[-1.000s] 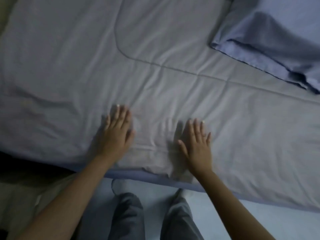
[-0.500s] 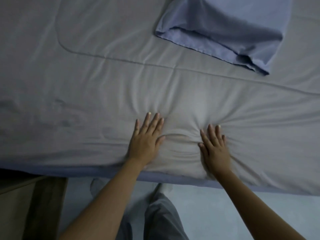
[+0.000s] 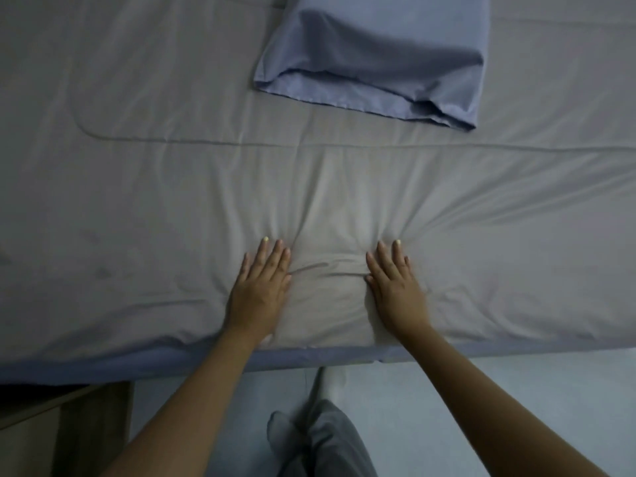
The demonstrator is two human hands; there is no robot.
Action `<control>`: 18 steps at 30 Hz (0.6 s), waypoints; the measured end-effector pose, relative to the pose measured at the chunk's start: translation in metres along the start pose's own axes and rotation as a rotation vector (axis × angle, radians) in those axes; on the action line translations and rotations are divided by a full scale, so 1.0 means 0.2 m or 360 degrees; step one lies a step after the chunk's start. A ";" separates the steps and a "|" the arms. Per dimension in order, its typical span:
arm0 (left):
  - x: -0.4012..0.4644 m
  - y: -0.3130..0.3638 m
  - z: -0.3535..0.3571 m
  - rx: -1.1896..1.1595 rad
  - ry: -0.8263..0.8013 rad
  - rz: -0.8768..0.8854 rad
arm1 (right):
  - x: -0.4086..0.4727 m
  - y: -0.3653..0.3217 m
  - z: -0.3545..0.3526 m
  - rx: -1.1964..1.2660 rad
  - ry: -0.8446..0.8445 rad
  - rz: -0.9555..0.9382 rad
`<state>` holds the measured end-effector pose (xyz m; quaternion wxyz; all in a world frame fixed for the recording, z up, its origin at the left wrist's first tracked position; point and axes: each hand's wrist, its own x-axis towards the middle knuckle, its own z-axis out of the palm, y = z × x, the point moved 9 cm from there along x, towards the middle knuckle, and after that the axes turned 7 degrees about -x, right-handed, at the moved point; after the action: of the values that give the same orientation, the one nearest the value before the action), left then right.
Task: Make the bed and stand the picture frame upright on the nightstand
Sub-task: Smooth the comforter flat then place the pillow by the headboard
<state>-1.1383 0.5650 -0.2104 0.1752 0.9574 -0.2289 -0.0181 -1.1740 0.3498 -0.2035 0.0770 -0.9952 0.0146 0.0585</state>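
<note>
Legs (image 3: 327,442): grey trousers, lowest in view, standing on the pale floor (image 3: 481,390) close against the bed's near edge.
Wooden furniture (image 3: 62,432): lower left corner, beside the bed; what it is cannot be told.
Fitted sheet edge (image 3: 309,356): blue band running along the mattress side, just below the grey cover.
Left hand (image 3: 260,290): flat, palm down, fingers extended and close together, pressing on the cover near the bed's edge; grips nothing.
Right hand (image 3: 395,287): flat, palm down, fingers extended, pressing on the cover just beside the left hand; grips nothing.
Gap between the hands: a short ridge of bunched fabric, with creases fanning away from both sets of fingertips.
Duvet (image 3: 172,201): grey, spread across the bed; a stitched seam crosses it beyond the hands.
Pillowcase (image 3: 378,56): blue, lying on the duvet at the far side, open end turned toward the person.
</note>
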 end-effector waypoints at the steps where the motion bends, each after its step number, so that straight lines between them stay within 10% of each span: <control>1: -0.01 -0.01 0.01 0.0039 -0.0065 -0.0037 | -0.01 0.01 0.00 -0.0036 -0.0034 0.0031; 18: 0.24 0.00 -0.07 0.0122 -0.0120 -0.0111 | 0.09 0.20 -0.09 -0.0148 -0.0009 0.0280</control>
<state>-1.0940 0.5476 -0.1959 0.1290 0.9694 -0.2024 -0.0514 -1.1551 0.3071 -0.1944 0.0255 -0.9924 0.0989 0.0686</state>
